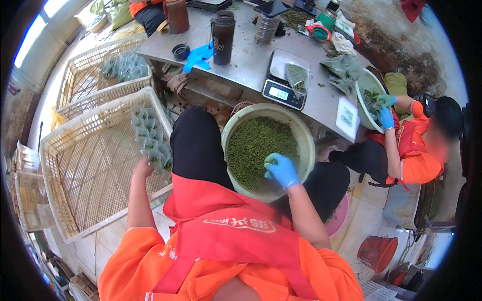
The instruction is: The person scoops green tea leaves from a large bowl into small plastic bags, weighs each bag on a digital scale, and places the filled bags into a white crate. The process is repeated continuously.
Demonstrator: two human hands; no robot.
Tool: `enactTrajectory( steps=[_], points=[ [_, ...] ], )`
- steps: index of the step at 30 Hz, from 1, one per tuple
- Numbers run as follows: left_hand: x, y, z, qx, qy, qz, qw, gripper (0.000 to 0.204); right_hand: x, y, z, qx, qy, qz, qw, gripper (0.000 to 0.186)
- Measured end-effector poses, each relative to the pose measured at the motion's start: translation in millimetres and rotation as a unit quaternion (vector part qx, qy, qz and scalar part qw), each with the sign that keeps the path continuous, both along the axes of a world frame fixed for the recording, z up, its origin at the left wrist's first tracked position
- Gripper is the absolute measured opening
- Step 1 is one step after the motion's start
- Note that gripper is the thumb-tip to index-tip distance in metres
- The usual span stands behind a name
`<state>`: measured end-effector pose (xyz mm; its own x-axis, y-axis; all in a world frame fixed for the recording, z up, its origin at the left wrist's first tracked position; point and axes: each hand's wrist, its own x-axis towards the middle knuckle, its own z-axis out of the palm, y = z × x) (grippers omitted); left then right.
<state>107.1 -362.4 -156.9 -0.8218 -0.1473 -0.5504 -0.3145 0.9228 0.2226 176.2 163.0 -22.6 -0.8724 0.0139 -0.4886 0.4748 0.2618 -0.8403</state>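
A pale round basin [307, 134] full of small green berries [258, 145] stands between my knees. Over the berries is my right hand [282, 170] in a blue glove, its fingers curled in with greenish tips; what they hold is hidden. My bare left hand [143, 168] is at the right side of a large cream plastic crate [50, 170]. Its fingers are closed at the end of a row of clear plastic bags [150, 135] with green contents, gripping what looks like the nearest bag's edge.
A metal table [246, 55] ahead holds a digital scale [285, 93] with a filled bag, a dark flask [223, 37] and a blue glove [199, 57]. A second crate [83, 70] lies beyond mine. At right, a gloved co-worker [406, 140] works over another basin [362, 103].
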Motion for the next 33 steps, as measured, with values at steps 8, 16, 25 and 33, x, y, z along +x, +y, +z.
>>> enactTrajectory(
  steps=[8,16,25,33],
  points=[
    [-28,78,143,-0.079,0.336,0.012,0.938,0.039,-91,25,60,0.393,0.403,-0.052,0.825,0.05],
    [-62,254,206,0.183,0.559,-0.186,0.787,0.022,-168,33,60,0.464,0.265,-0.102,0.839,0.045],
    [-59,362,164,0.5,0.249,-0.218,0.8,0.047,-86,15,23,0.134,0.364,-0.169,0.906,0.014],
    [-60,357,139,0.517,-0.045,-0.19,0.833,0.038,-53,1,33,-0.188,0.189,-0.169,0.949,0.01]
  ],
)
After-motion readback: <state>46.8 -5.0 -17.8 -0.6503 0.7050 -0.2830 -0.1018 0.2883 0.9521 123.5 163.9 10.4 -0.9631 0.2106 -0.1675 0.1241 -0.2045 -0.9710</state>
